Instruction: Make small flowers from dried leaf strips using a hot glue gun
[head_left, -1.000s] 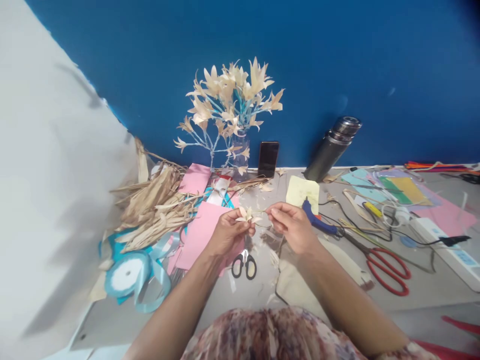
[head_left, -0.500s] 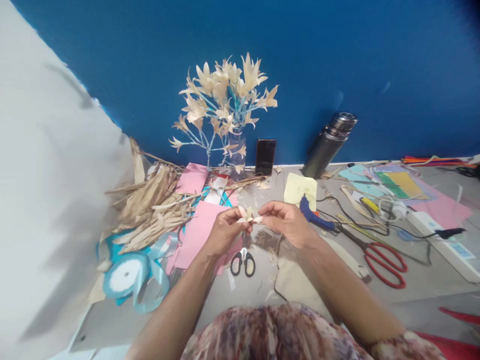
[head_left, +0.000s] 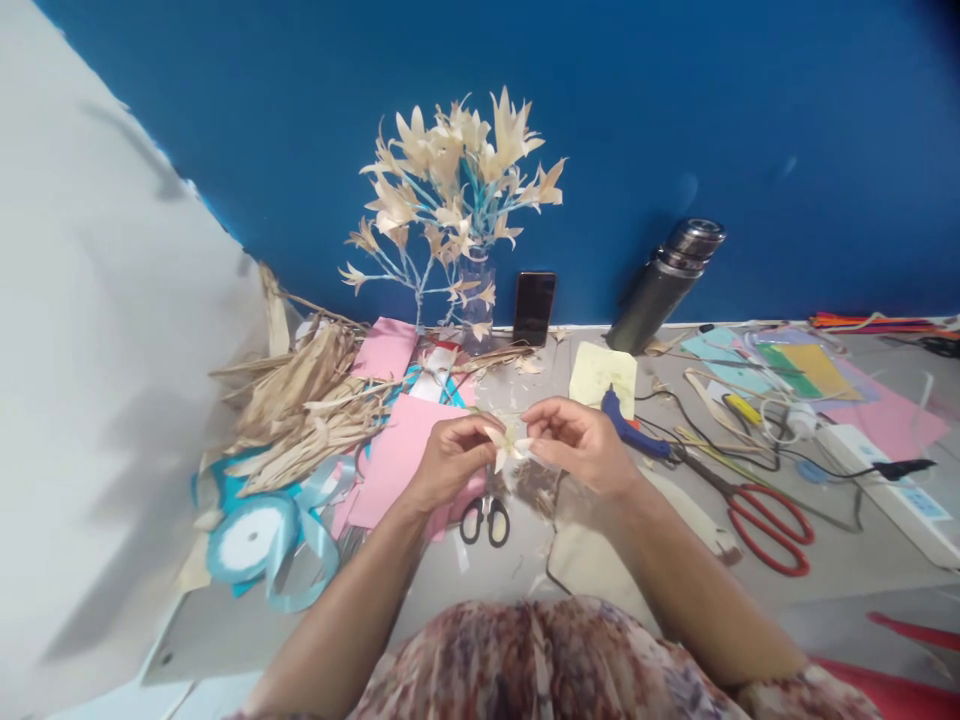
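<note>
A small cream flower with pointed petals, like dried husk, is held up over the table. My left hand pinches it from the left between thumb and fingers. On the other side, my right hand has its thumb and curled fingers at the tip of a petal. Below them lie small scissors with black handles. Just right of my right hand rests a blue glue gun. Behind, a clear bottle holds similar cream flowers on light-blue stems.
Dried husks, pink paper and a blue ribbon roll lie to the left. A phone and a thermos stand by the wall. Red-handled scissors and a power strip are on the right.
The flower has turned so its spread petals face me more openly. Both hands have shifted slightly, and my right forefinger has lifted from the petals. The view has moved a little.
</note>
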